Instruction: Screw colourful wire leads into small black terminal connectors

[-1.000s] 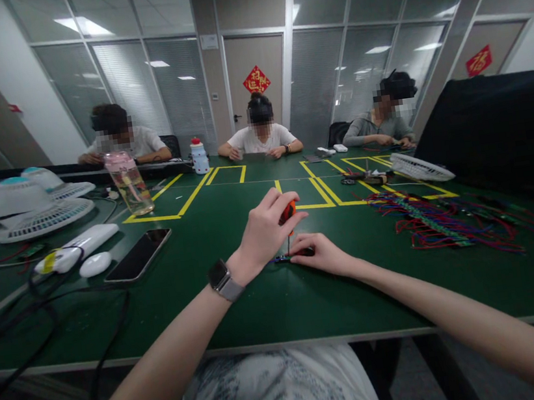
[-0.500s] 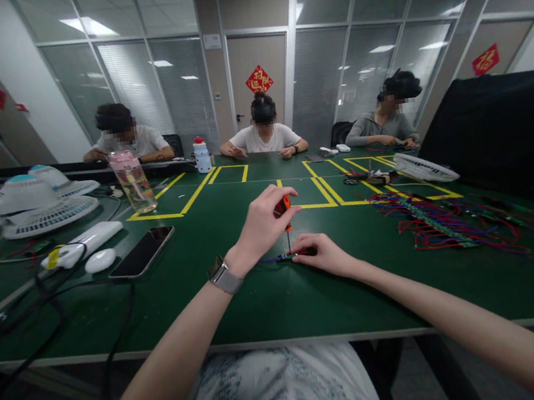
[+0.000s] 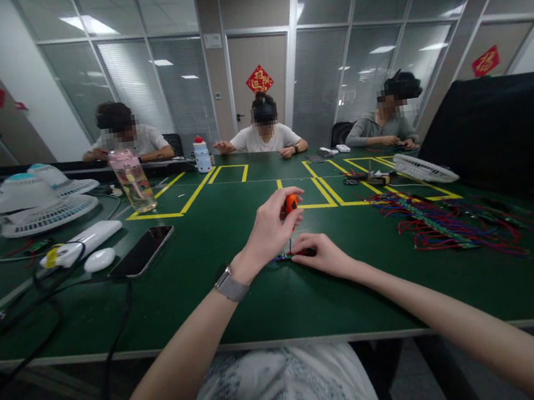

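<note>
The grip of the left hand point(image 3: 270, 224) is curled round an orange screwdriver point(image 3: 292, 204); the right hand point(image 3: 327, 255) pinches a small board point(image 3: 282, 257) on the bench point(image 3: 282, 313), likely light, stiff, fragile: hold its edges.

Green tabletop point(image 3: 311, 312), marked with yellow tape point(image 3: 157, 216) beyond the hands point(image 3: 322, 255); a small circuit board point(image 3: 283, 257) lies right by them, a smartphone point(image 3: 142, 252), white fan point(image 3: 47, 217) and pink-lidded bottle point(image 3: 133, 183) to their left, a heap of red and blue wires point(image 3: 440, 222) to their right
</note>
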`<state>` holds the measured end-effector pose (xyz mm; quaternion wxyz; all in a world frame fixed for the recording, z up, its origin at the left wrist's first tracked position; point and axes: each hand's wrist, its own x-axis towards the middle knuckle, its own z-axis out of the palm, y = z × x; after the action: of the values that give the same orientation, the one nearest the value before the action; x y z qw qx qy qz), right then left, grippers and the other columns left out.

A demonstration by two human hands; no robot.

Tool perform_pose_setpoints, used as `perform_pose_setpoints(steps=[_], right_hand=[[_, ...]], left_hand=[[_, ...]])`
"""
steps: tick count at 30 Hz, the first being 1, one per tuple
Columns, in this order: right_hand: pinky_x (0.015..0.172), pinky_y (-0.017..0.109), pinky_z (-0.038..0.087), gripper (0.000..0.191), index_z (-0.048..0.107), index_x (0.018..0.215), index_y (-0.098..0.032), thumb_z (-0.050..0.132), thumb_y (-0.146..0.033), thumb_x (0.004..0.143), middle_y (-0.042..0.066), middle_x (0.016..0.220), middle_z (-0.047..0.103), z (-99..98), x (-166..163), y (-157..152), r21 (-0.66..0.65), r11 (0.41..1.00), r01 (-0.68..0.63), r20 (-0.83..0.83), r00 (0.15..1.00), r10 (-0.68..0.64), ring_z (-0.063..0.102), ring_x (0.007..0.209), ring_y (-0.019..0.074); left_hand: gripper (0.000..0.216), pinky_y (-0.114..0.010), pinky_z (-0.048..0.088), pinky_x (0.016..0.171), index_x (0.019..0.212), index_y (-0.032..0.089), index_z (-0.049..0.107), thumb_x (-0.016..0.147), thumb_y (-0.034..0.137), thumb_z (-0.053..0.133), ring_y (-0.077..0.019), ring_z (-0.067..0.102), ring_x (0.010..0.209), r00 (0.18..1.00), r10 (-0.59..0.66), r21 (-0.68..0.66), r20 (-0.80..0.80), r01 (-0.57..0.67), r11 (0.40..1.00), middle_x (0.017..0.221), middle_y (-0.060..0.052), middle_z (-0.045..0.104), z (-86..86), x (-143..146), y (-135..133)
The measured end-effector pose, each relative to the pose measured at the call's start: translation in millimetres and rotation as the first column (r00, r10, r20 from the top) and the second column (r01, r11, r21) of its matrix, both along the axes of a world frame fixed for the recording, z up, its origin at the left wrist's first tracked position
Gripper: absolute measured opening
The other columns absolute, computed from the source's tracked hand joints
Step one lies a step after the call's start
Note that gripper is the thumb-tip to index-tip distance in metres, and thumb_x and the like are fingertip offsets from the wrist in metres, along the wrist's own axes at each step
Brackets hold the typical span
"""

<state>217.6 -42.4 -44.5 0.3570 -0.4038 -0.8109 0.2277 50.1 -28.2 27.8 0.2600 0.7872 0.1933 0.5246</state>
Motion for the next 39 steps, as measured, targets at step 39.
perform_pose_setpoints(steps=[39], right_hand=[[0.066,0.027,0.049,0.010,0.075,0.083,-0.016,0.072,-0.022,0.075,0.004,0.079,0.067,3.0,1.4,1.8,-0.032,0.998,0.058,0.069,0.996,-0.056,0.060,0.069,0.0142]], left_hand=[[0.025,-0.022,0.053,0.065,0.107,0.021,0.061,0.084,0.031,0.065,-0.0124,0.057,0.078,0.965,0.258,0.235,-0.044,-0.241,0.942,0.095,-0.002,0.057,-1.7,1.4,-2.0]])
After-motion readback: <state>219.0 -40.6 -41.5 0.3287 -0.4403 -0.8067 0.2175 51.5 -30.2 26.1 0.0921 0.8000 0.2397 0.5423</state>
